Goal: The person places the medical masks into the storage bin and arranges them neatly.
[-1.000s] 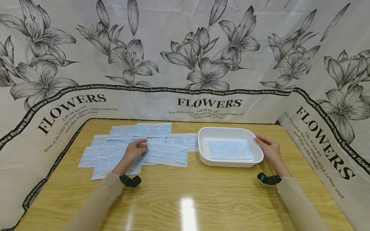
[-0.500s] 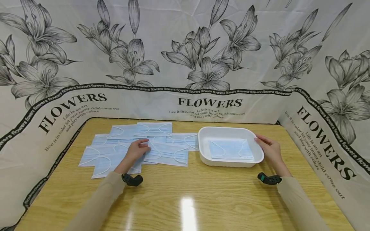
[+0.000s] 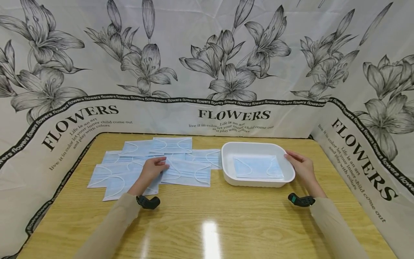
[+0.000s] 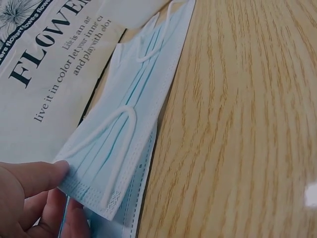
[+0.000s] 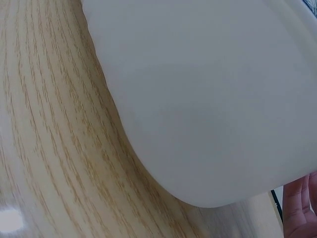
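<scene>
My left hand (image 3: 151, 170) pinches the left edge of a pale blue disposable face mask (image 3: 191, 174) with white ear loops. In the left wrist view, the thumb lies on top of this mask (image 4: 111, 116) and the fingers curl beneath its lifted end; another mask shows under it. More masks (image 3: 111, 174) lie overlapping around and behind the left hand. On the right, my right hand (image 3: 303, 169) holds the rim of a white plastic tub (image 3: 255, 182) at its right end. One mask (image 3: 258, 167) lies flat inside the tub. The tub's wall (image 5: 198, 114) fills most of the right wrist view.
Everything sits on a wood-grain table (image 3: 181, 223) with a bright light reflection near its front. A white curtain (image 3: 155, 118) printed with flowers and lettering encloses the back and sides. Dark straps with small devices (image 3: 148, 202) are worn on both wrists.
My left hand has shifted slightly right, its thumb and fingers now at the mask's left edge. The right hand and the tub have stayed in place.
</scene>
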A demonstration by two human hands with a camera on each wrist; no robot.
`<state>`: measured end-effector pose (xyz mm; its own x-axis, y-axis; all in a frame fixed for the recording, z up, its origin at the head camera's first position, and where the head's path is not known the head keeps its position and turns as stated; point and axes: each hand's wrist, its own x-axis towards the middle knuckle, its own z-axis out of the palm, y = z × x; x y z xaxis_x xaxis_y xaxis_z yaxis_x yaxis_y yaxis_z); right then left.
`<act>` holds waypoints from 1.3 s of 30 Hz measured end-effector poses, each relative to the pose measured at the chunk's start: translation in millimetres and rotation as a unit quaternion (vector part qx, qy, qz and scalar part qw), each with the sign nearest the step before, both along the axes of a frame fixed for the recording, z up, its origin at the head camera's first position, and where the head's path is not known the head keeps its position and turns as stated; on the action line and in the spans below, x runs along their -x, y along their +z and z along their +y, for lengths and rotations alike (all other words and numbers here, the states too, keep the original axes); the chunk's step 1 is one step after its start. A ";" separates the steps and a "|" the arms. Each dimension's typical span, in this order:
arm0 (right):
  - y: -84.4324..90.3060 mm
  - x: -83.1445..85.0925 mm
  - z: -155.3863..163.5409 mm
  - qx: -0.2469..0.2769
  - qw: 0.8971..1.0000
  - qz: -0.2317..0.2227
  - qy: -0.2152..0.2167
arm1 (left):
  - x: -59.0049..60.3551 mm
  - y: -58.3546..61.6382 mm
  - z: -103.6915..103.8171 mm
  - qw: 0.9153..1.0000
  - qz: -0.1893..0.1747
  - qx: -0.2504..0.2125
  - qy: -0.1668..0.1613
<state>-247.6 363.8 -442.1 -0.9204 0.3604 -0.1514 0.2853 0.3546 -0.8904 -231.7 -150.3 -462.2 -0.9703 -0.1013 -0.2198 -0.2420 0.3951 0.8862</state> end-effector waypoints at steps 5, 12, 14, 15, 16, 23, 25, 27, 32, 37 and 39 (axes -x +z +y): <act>-0.8 0.4 1.3 0.007 1.000 0.005 0.000 | 0.1 0.1 0.8 1.000 -0.006 0.007 0.004; -2.8 0.3 2.2 0.008 1.000 0.013 0.001 | -2.0 1.4 1.9 1.000 0.004 0.008 0.010; -2.9 0.1 1.8 0.006 1.000 0.009 0.000 | -3.0 2.3 2.3 1.000 0.007 0.002 0.010; -2.8 0.0 1.6 0.006 1.000 0.008 0.000 | -3.3 2.9 2.5 1.000 0.007 -0.001 0.009; -2.6 -0.1 1.6 0.007 1.000 0.008 -0.001 | -3.4 3.7 2.8 1.000 0.008 -0.005 0.010; -1.8 -1.2 3.1 0.023 0.999 0.042 0.013 | -5.4 7.3 4.2 1.000 0.015 -0.013 0.014; -2.7 -2.1 3.8 0.024 0.998 0.049 0.017 | -7.1 8.1 4.4 1.000 0.011 -0.019 0.016; -3.8 -2.9 4.5 0.026 0.998 0.053 0.018 | -8.4 8.7 5.4 0.999 0.006 -0.026 0.019; -4.7 -2.5 3.9 0.032 0.998 0.046 0.011 | -11.8 11.7 7.4 0.999 0.010 -0.040 0.019; -3.0 -1.5 2.8 0.038 0.998 0.046 0.014 | -15.1 18.2 9.5 0.998 0.016 -0.049 0.021; -2.5 -1.9 3.1 0.036 0.998 0.047 0.015 | -15.6 20.5 11.6 0.998 0.018 -0.053 0.024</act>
